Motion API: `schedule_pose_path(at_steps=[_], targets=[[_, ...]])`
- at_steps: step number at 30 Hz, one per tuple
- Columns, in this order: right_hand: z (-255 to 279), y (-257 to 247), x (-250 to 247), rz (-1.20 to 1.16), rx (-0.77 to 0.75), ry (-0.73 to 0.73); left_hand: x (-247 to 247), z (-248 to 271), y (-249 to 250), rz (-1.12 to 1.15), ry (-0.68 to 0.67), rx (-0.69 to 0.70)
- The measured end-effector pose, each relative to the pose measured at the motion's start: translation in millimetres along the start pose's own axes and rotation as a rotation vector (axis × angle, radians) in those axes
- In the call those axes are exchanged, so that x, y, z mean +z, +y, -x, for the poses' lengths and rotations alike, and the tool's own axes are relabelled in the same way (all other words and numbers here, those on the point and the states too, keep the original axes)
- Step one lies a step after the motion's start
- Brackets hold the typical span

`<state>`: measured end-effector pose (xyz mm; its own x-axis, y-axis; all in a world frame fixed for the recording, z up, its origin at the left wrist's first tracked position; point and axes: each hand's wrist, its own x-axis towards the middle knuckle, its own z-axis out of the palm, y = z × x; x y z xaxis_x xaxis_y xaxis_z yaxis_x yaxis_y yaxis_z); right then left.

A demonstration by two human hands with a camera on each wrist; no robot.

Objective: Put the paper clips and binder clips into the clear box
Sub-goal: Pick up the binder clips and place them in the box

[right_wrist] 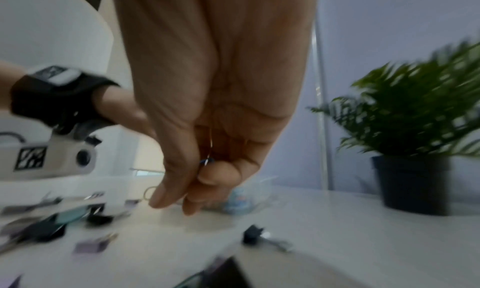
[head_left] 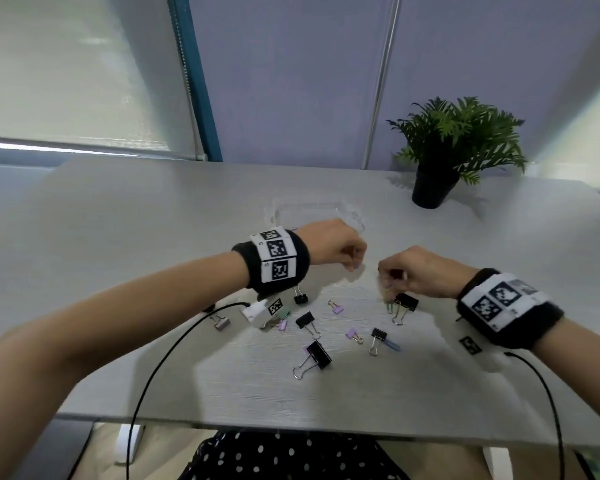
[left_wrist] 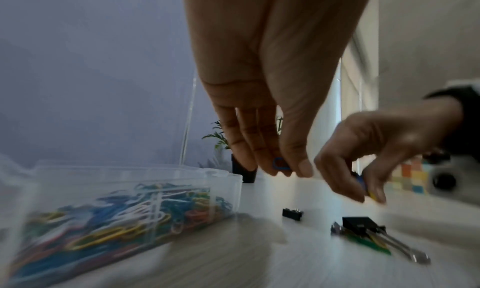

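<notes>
Clear box (left_wrist: 145, 176) blurred, left hand (left_wrist: 262, 99) fingers pinching blue paper clip (left_wrist: 279, 163), right hand (right_wrist: 207, 107) fingers pinching clips, half-hidden.

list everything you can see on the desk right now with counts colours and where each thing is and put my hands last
box: one, clear, open, far middle of the desk, beyond the left hand; many mixed-colour paper clips inside.
black binder clips: about five, scattered on the near middle.
purple binder clips: about four, small, among the black ones.
loose paper clips: a blue one by a black clip, green ones under the right hand; exact count unclear.
plant: one, green, black pot, far right.
desk: one, pale grey.
wristbands: two, black with coded markers.
left hand: pinches a blue paper clip near the box.
right hand: holds a few paper clips.
</notes>
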<state>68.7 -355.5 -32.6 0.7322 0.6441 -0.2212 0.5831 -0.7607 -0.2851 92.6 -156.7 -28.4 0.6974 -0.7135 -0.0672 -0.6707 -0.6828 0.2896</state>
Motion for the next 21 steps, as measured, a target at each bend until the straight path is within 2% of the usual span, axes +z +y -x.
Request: schedule_pose_path(at_steps=[3,7,13,21], targets=[[36,10,-10,-0.091,0.093,0.033,12,-18,19,-0.055,-0.137,0.135],[64,-5,14,-0.224,0.130,0.002,35,-34,36,-0.129,-0.268,0.186],[63,-15,50,-0.293,0.141,0.025,41,-43,46,-0.161,-0.254,0.169],[48,-21,70,-0.156,0.139,0.099,45,-46,49,-0.200,-0.246,0.145]])
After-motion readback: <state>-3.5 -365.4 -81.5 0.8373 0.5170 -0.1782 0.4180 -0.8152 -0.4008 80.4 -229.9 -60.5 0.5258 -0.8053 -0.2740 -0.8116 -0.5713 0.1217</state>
